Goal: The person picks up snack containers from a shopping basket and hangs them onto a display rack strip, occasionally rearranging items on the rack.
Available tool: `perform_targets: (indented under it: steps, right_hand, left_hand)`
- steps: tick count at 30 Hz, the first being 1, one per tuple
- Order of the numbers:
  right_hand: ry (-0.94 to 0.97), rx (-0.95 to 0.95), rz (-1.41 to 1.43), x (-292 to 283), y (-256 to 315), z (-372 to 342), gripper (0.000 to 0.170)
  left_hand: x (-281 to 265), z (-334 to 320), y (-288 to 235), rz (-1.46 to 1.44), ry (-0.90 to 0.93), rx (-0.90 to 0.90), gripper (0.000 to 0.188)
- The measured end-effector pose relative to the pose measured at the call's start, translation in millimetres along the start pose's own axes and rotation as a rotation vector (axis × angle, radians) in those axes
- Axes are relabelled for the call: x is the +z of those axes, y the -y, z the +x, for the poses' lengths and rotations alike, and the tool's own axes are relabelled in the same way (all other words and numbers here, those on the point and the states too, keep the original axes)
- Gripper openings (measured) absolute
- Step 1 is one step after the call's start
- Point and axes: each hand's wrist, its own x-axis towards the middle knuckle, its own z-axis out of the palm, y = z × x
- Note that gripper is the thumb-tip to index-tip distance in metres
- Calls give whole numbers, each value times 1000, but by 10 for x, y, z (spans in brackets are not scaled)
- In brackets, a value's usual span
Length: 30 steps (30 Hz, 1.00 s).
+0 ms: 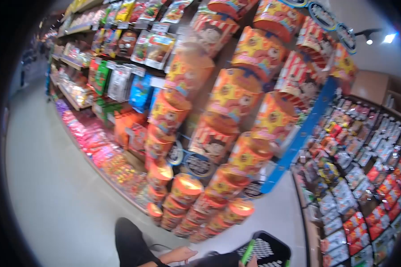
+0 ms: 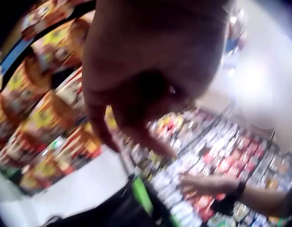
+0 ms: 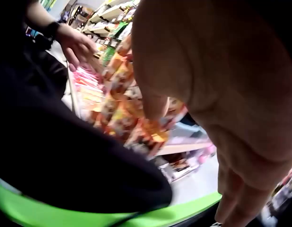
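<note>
Low in the head view, my left hand (image 1: 181, 254) hangs in front of dark clothing, its fingers loosely curled around nothing. It fills the top of the left wrist view, with the fingers drooping. My right hand (image 1: 253, 261) shows only partly at the bottom of the head view, beside a green bar (image 1: 248, 252) on a black basket (image 1: 283, 249). In the right wrist view the right hand's fingers (image 3: 231, 194) point down near a green rim (image 3: 193, 208), with nothing held. The left wrist view shows the right hand (image 2: 207, 183) with its fingers stretched out.
Ahead stands a display of stacked orange snack tubs (image 1: 236, 95) with a blue edge strip (image 1: 298, 138). Shelves of bagged sweets (image 1: 118, 82) run to the left beside a pale floor (image 1: 53, 178). Racks of small packets (image 1: 356, 178) fill the right side.
</note>
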Motion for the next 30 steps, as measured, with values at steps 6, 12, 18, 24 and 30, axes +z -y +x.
perform_targets:
  steps: [6, 12, 18, 24, 30]
  right_hand:
    - [-66, 430, 337, 431, 778, -934, 70]
    - [90, 504, 270, 573, 354, -967, 48]
    - [125, 725, 368, 706, 360, -880, 33]
    - [401, 649, -14, 491, 461, -821, 33]
    - [313, 465, 176, 519, 477, -1014, 67]
  left_hand:
    - [-504, -451, 508, -740, -495, -251, 21]
    - [-617, -162, 1600, -1271, -589, -281, 25]
    - [-495, 271, 1444, -1060, -670, -322, 32]
    - [-511, 268, 1332, -1173, -603, -331, 36]
    - [-662, 187, 1449, -1187, -764, -384, 35]
